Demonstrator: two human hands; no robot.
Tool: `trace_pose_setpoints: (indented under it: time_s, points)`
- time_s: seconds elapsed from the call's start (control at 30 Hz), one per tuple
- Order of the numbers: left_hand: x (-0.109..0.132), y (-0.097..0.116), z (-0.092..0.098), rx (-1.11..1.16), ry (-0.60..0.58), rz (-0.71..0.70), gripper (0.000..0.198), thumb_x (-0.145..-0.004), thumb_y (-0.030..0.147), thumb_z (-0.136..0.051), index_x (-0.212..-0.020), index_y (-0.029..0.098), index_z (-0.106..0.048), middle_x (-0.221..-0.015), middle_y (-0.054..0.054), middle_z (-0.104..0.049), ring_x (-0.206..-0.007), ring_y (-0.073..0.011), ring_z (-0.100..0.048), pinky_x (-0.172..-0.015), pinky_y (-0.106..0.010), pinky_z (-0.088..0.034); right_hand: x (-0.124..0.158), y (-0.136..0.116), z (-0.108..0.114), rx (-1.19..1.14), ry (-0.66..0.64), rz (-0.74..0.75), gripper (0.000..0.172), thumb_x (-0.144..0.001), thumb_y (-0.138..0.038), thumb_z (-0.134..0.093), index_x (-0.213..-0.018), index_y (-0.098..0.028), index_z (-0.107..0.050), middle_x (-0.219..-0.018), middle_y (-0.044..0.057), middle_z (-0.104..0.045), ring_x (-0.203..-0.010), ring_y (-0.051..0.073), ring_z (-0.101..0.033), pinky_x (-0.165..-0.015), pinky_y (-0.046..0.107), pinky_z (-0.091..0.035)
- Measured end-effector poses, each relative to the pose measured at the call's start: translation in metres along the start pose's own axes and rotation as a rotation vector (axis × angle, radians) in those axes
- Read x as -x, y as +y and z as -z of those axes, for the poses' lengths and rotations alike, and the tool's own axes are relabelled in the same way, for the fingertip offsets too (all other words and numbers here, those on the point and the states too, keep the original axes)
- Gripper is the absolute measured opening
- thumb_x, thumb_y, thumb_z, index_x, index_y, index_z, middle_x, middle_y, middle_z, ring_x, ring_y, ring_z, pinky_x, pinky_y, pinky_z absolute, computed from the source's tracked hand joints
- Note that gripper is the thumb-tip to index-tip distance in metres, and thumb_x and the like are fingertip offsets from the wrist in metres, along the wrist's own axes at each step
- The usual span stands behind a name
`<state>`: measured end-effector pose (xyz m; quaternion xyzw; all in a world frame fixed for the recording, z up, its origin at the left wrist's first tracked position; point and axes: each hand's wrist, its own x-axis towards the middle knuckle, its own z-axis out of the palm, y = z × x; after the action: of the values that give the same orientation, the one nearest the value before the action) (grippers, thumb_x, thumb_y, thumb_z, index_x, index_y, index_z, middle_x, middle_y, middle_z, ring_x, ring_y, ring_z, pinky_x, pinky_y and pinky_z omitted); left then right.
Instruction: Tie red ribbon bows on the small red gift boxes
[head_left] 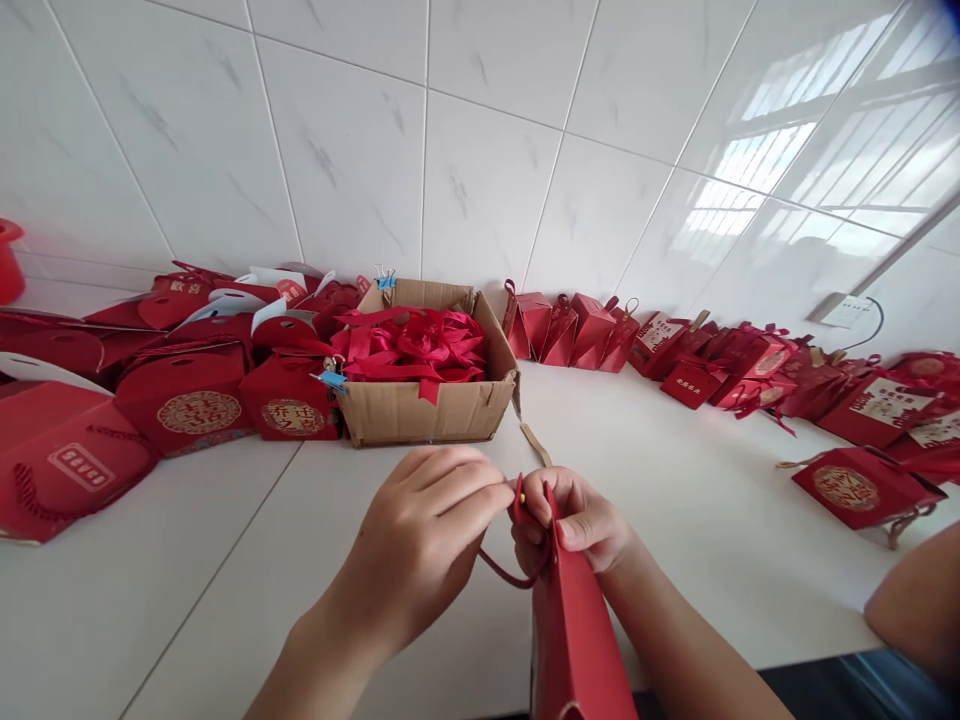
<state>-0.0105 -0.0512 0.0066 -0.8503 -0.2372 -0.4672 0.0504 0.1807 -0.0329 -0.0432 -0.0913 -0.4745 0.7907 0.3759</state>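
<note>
My right hand (577, 525) is closed on the upper edge of a red paper gift box (581, 635), thumb on one side and fingers on the other. Just left of it, my left hand (431, 530) pinches at the flap, its fingertips by a small gold-coloured bit. A dark red cord (504, 572) loops below, from under my left hand to the box. The exact grip of the left fingertips is partly hidden. A cardboard box (420, 415) full of red ribbons (420, 345) stands beyond both hands.
Several red gift boxes (199, 405) crowd the left of the white table (217, 610). More red boxes (750, 365) line the tiled wall on the right, with one box (859, 487) nearer. Another person's arm (919, 600) is at the right edge.
</note>
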Motion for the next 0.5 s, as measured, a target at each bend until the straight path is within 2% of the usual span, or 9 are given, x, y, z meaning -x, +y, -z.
trace_pose_setpoints:
  time_s: [0.1, 0.17, 0.23, 0.37, 0.5]
  points:
    - [-0.003, 0.003, -0.002, 0.006, 0.026, 0.112, 0.018, -0.084, 0.008, -0.056, -0.096, 0.018, -0.062, -0.095, -0.003, -0.069, -0.097, -0.02, -0.058, -0.085, -0.034, -0.042, 0.004, -0.009, 0.0, 0.07, 0.025, 0.058, 0.027, -0.067, -0.029, -0.077, -0.073, -0.015, -0.054, -0.067, -0.001, -0.054, -0.049, 0.007, -0.049, -0.045, 0.02, -0.039]
    - [-0.005, 0.007, 0.001, 0.08, 0.066, 0.221, 0.02, -0.083, 0.012, -0.058, -0.102, 0.019, -0.061, -0.099, -0.005, -0.067, -0.097, -0.0191, -0.058, -0.086, -0.033, -0.043, 0.009, -0.017, -0.003, 0.166, 0.06, 0.127, 0.026, -0.068, -0.028, -0.076, -0.075, -0.015, -0.056, -0.071, 0.0, -0.054, -0.052, 0.008, -0.051, -0.047, 0.021, -0.041]
    - [-0.006, 0.013, 0.006, 0.223, 0.071, 0.348, 0.015, -0.084, 0.014, -0.059, -0.098, 0.02, -0.062, -0.093, -0.002, -0.066, -0.089, -0.0151, -0.06, -0.08, -0.028, -0.046, 0.013, -0.028, -0.012, 0.296, 0.083, 0.188, 0.02, -0.07, -0.026, -0.075, -0.077, -0.015, -0.059, -0.072, 0.001, -0.056, -0.058, 0.01, -0.054, -0.052, 0.023, -0.044]
    - [-0.01, 0.025, 0.018, 0.501, -0.057, 0.554, 0.003, -0.082, 0.023, -0.064, -0.084, 0.021, -0.062, -0.079, 0.003, -0.066, -0.076, -0.0111, -0.062, -0.07, -0.022, -0.048, 0.018, -0.048, -0.039, 0.594, 0.02, 0.223, 0.009, -0.075, -0.018, -0.071, -0.082, -0.015, -0.066, -0.083, 0.006, -0.062, -0.071, 0.013, -0.058, -0.064, 0.025, -0.048]
    - [-0.013, 0.034, 0.024, 0.614, -0.058, 0.585, 0.014, -0.073, 0.029, -0.074, -0.079, 0.021, -0.063, -0.073, 0.004, -0.063, -0.07, -0.0109, -0.059, -0.066, -0.021, -0.047, 0.018, -0.059, -0.066, 0.926, -0.01, 0.281, 0.007, -0.078, -0.013, -0.067, -0.084, -0.015, -0.066, -0.087, 0.006, -0.064, -0.078, 0.014, -0.06, -0.072, 0.025, -0.049]
